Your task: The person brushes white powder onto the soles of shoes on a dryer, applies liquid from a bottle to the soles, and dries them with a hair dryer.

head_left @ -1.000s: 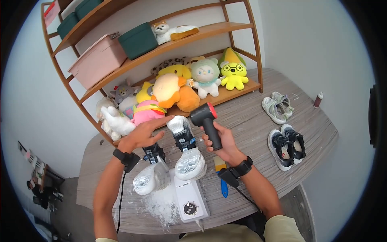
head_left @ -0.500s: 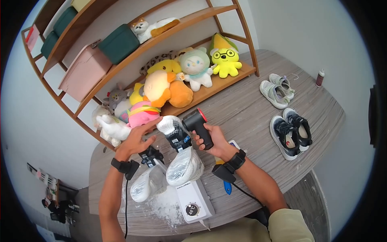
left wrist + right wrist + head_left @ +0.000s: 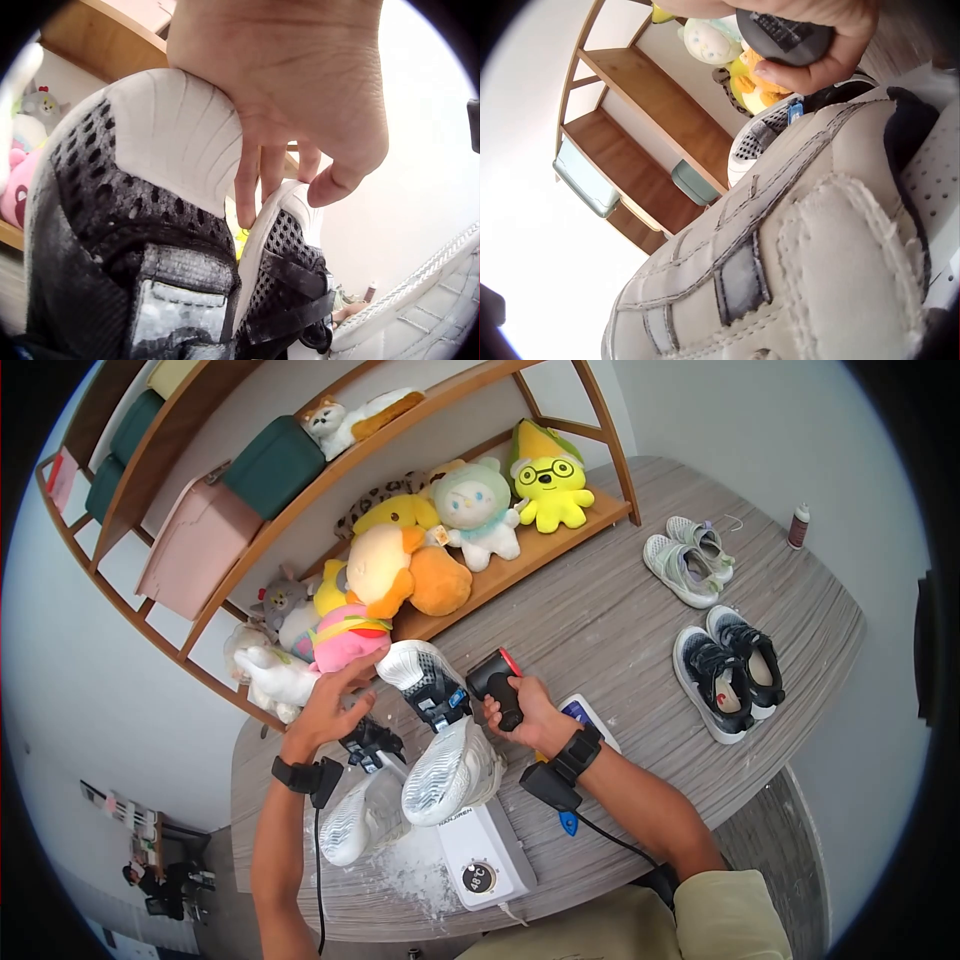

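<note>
In the head view my left hand [image 3: 330, 710] has its fingers stretched to the white toe of a black-and-white shoe [image 3: 432, 685]; the left wrist view shows the fingers [image 3: 247, 180] touching that toe cap. A second black shoe [image 3: 372, 740] stands below the hand. My right hand [image 3: 530, 715] grips a black handheld blower [image 3: 492, 682] with a red rim, just right of the shoe. Two white shoes [image 3: 452, 770] [image 3: 362, 818], soles up, stand at the front on a white NANJIREN device [image 3: 500, 855] reading 48°C.
White powder [image 3: 425, 875] lies left of the device. A brush with a blue handle [image 3: 568, 822] is partly under my right wrist. Two pairs of shoes [image 3: 712, 685] [image 3: 690, 565] and a bottle [image 3: 798, 527] stand right. Plush toys [image 3: 380, 570] fill the shelf behind.
The head view has shifted, so the shelf sits further left. The blower has tilted and its handle looks foreshortened, still in my right hand. My left hand stays by the shoe toe.
</note>
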The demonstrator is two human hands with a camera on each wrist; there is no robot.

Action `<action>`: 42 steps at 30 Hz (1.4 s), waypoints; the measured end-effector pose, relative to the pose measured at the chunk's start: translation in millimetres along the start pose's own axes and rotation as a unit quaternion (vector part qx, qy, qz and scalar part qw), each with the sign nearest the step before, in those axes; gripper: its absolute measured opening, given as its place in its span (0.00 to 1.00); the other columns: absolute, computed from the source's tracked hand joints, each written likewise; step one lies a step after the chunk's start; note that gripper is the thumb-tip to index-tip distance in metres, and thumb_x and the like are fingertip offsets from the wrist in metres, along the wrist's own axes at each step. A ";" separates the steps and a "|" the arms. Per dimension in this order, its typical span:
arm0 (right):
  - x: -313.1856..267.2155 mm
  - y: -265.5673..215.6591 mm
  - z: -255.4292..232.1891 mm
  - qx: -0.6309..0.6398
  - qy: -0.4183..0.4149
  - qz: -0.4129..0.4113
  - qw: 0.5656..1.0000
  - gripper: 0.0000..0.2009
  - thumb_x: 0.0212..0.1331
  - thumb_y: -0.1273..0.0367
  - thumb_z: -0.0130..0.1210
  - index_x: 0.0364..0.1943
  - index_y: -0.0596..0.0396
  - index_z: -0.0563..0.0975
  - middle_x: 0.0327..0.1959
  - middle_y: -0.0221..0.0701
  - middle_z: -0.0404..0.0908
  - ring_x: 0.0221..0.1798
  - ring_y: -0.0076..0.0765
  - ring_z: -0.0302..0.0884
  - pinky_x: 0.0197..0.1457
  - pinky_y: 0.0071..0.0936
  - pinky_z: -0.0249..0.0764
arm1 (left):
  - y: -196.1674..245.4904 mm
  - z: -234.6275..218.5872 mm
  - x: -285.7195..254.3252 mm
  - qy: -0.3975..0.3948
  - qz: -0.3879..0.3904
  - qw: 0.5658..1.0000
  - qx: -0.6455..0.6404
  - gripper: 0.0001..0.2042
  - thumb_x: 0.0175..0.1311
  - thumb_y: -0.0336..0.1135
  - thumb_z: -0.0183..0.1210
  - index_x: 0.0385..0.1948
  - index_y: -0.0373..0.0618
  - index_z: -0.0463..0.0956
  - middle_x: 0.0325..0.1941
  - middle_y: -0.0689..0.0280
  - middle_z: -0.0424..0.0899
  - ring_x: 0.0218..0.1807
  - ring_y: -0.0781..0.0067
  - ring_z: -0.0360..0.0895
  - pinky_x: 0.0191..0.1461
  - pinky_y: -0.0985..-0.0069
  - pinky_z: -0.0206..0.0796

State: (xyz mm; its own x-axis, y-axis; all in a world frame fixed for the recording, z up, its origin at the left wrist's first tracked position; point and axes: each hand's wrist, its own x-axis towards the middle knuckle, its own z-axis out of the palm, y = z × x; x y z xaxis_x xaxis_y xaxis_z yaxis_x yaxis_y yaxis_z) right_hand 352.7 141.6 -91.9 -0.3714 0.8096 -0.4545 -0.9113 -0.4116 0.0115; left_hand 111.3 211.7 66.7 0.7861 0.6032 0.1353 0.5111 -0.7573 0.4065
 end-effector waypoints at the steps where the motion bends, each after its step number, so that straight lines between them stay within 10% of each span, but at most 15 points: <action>1: -2.1 0.6 1.6 0.005 0.002 0.000 1.000 0.20 0.69 0.56 0.32 0.35 0.60 0.67 0.24 0.31 0.69 0.22 0.26 0.65 0.21 0.22 0.63 | -1.2 0.3 0.4 0.003 0.004 1.000 0.000 0.33 0.52 0.21 0.50 0.66 0.47 0.63 0.52 0.53 0.81 0.49 0.59 0.80 0.57 0.68 0.71; 20: -50.3 -9.4 37.7 -0.181 -0.185 -0.034 0.965 0.20 0.72 0.54 0.30 0.41 0.55 0.69 0.27 0.25 0.69 0.23 0.20 0.63 0.22 0.18 0.59 | 2.8 -1.1 1.7 0.002 0.010 1.000 -0.014 0.37 0.43 0.22 0.49 0.66 0.47 0.64 0.50 0.55 0.80 0.46 0.60 0.79 0.56 0.67 0.71; 32: -3.6 5.0 6.3 0.053 -0.004 0.024 0.998 0.20 0.68 0.56 0.33 0.34 0.60 0.68 0.25 0.31 0.69 0.23 0.26 0.67 0.23 0.23 0.65 | 3.6 -0.6 4.5 0.002 0.010 1.000 -0.030 0.41 0.35 0.25 0.47 0.65 0.44 0.65 0.56 0.55 0.78 0.50 0.58 0.80 0.56 0.68 0.71; 42: -0.7 6.4 6.3 0.073 -0.006 0.025 0.997 0.21 0.67 0.55 0.32 0.32 0.61 0.66 0.20 0.34 0.68 0.20 0.31 0.65 0.22 0.26 0.65 | 5.5 -0.9 4.4 -0.003 -0.009 0.999 -0.034 0.41 0.34 0.24 0.46 0.65 0.45 0.65 0.57 0.56 0.78 0.52 0.60 0.79 0.57 0.69 0.70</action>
State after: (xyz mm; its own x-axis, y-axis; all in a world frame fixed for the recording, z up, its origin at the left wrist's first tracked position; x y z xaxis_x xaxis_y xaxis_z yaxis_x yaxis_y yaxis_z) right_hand 346.1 141.0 -85.9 -0.4179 0.7954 -0.4390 -0.9077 -0.3863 0.1642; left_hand 117.3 210.5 70.3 0.7790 0.6150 0.1223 0.5008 -0.7276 0.4689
